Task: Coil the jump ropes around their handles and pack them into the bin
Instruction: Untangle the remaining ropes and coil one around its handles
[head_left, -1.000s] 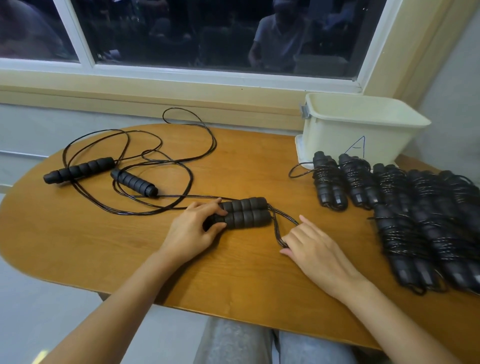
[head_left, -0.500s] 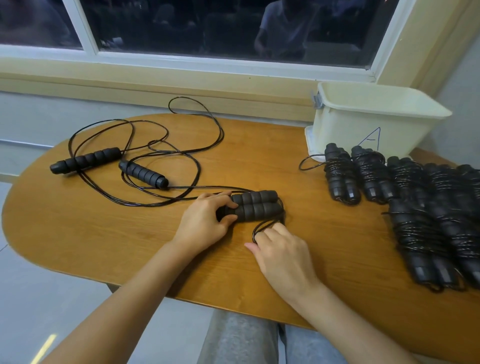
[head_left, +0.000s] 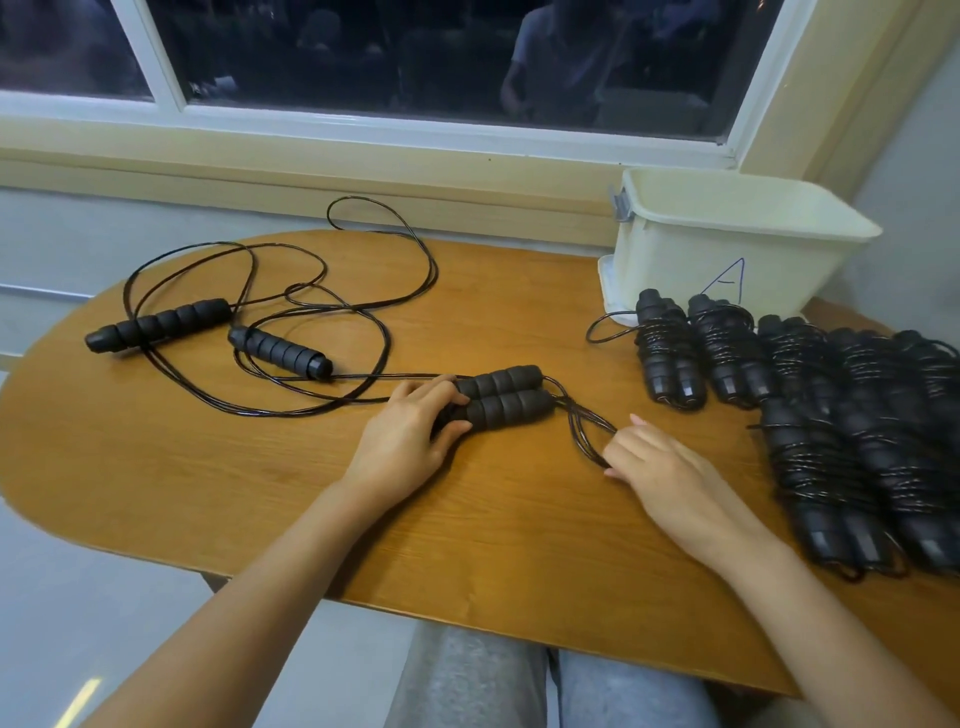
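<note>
Two black foam handles (head_left: 501, 397) lie side by side on the wooden table (head_left: 208, 457). My left hand (head_left: 405, 441) grips their left ends. My right hand (head_left: 660, 467) pinches a bundle of thin black cord (head_left: 582, 426) running out of the handles' right ends. A second, uncoiled jump rope (head_left: 280, 351) with both handles apart lies in loose loops at the left. Several coiled ropes (head_left: 810, 405) are lined up at the right. A cream bin (head_left: 727, 244) marked with a blue "A" stands at the back right.
A window sill and wall run along the table's far edge. The uncoiled rope's loop (head_left: 374, 218) hangs over the back edge. My knees sit under the table's near edge.
My right hand has moved right, away from the handles, drawing the cord loops out into a stretched bundle. My left hand keeps its hold on the paired handles.
</note>
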